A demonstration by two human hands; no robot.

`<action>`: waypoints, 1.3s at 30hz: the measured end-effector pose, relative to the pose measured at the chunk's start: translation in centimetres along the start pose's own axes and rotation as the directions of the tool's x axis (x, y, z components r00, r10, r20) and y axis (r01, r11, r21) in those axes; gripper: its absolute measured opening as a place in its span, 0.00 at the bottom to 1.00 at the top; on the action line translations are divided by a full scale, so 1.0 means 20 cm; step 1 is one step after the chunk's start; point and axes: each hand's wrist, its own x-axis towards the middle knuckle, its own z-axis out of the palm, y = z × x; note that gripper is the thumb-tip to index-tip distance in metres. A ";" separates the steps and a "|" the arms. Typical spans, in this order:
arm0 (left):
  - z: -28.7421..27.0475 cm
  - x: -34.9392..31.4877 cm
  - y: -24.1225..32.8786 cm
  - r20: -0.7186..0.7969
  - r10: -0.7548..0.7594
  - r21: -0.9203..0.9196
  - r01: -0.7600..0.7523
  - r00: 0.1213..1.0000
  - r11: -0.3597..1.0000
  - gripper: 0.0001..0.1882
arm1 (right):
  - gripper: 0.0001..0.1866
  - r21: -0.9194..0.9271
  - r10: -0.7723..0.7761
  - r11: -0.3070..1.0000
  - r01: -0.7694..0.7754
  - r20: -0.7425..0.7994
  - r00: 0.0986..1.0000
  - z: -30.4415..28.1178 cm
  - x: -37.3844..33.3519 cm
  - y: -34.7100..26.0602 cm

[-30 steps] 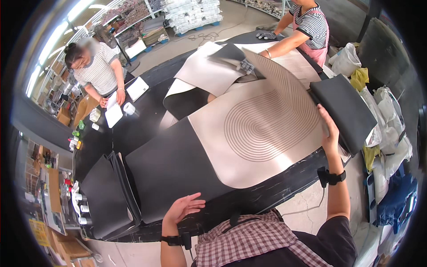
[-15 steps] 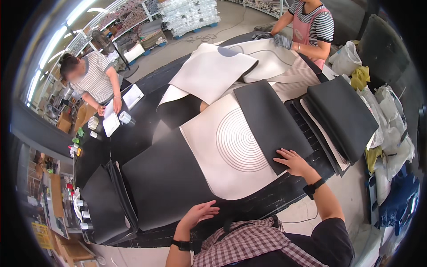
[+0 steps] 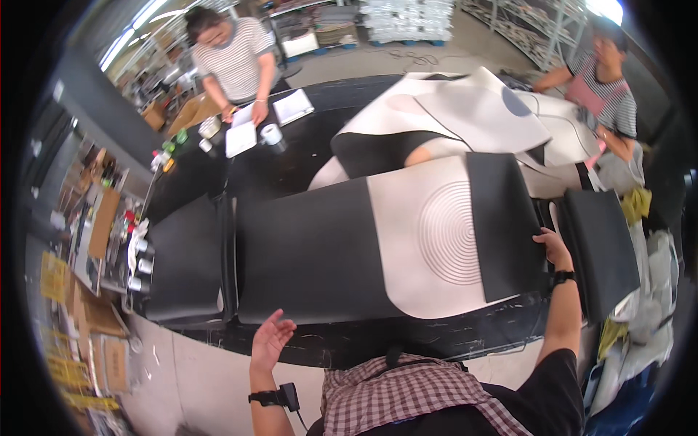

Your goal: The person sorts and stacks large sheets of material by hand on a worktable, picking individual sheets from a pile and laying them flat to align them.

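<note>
A long floor mat lies folded across the table, with dark sections around a pale panel [image 3: 407, 218]. The panel carries concentric rings [image 3: 465, 232], partly covered by a dark flap [image 3: 505, 225]. My right hand [image 3: 554, 249] is at the flap's right edge, its fingers bent around that edge; the underside of the grip is hidden. Off the table's near edge, just below the wide dark section [image 3: 313, 254], my left hand [image 3: 273, 340] hovers open and empty, fingers apart.
Folded dark mats lie at the left [image 3: 185, 261] and right [image 3: 600, 247]. Beyond are loose pale mats [image 3: 480, 109] beside a person [image 3: 603, 94] at far right. Another person [image 3: 236, 62] leans over an open notebook [image 3: 242, 138], near a white roll [image 3: 271, 134]. Bags [image 3: 651, 291] line the right side.
My view has swung, shifting the scene in the picture. My right hand has gone from lying on the flap to its right edge. My left hand has moved left, palm turning upward.
</note>
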 end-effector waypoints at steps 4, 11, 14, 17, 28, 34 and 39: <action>-0.07 0.02 0.03 -0.007 0.090 -0.052 -0.090 0.996 0.995 0.28 | 0.26 -0.105 -0.091 0.988 0.116 0.216 0.972 0.45 -0.37 -0.37; -0.04 0.13 0.08 0.109 0.115 -0.072 -0.108 0.987 0.992 0.31 | 0.19 -0.366 -0.482 0.648 0.668 0.482 0.732 1.67 -0.71 -0.55; -0.08 0.17 0.20 0.145 0.140 -0.013 -0.139 0.979 0.990 0.34 | 0.17 -0.444 -0.379 0.546 0.711 0.625 0.682 2.33 -0.93 -0.42; -0.12 0.24 0.34 0.048 0.101 -0.041 -0.099 0.994 0.994 0.31 | 0.19 -0.343 -0.516 0.408 0.846 0.678 0.524 2.92 -0.91 -0.02; -0.58 0.56 0.13 -0.396 0.411 0.904 0.272 0.821 0.329 0.43 | 0.14 0.006 -0.399 0.735 0.678 0.812 0.425 2.90 -0.92 0.52; -0.45 0.68 0.21 -0.339 0.415 0.931 0.365 0.845 0.017 0.38 | 0.07 -0.198 -0.459 0.744 0.638 0.542 0.704 2.19 -0.87 0.33; -0.28 0.76 0.36 -0.278 0.423 0.914 0.373 0.863 -0.160 0.18 | 0.06 -0.158 -0.480 0.838 0.522 0.241 0.844 1.78 -0.84 0.36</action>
